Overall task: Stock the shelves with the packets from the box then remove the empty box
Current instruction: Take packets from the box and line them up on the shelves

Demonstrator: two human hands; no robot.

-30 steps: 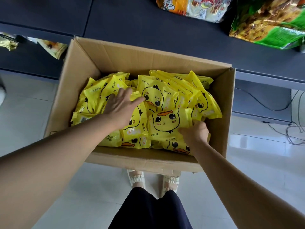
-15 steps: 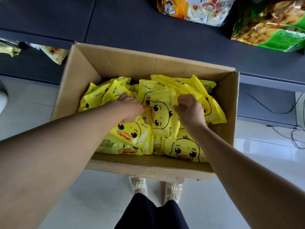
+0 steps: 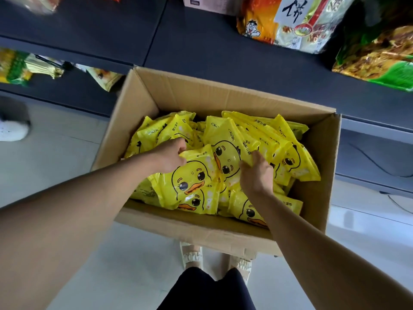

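Both hands are down in the cardboard box (image 3: 321,175). Left hand (image 3: 172,156): fingers curled over the top edge of a yellow duck packet (image 3: 190,177) lying face up near the front of the pile, gripping it. Right hand (image 3: 257,175): fingers curled round the lower edge of an upright duck packet (image 3: 225,151) in the middle of the box, thumb side tucked against it, so it is clamped there (how far the fingertips reach behind I cannot see).

Box sits open on the pale floor (image 3: 67,166), its far wall pushed up against the dark shelf unit (image 3: 201,45). Inside, a loose heap of yellow packets (image 3: 279,139), some flat, some leaning on edge toward the right wall, all with the same cartoon duck print.

On the shelf above the box: an orange and white snack bag (image 3: 288,23) and a green snack bag (image 3: 377,54) at the right. Lower shelf at left holds yellow-green bags (image 3: 15,68), blurred. My sandalled feet (image 3: 192,256) show just under the box's near edge.
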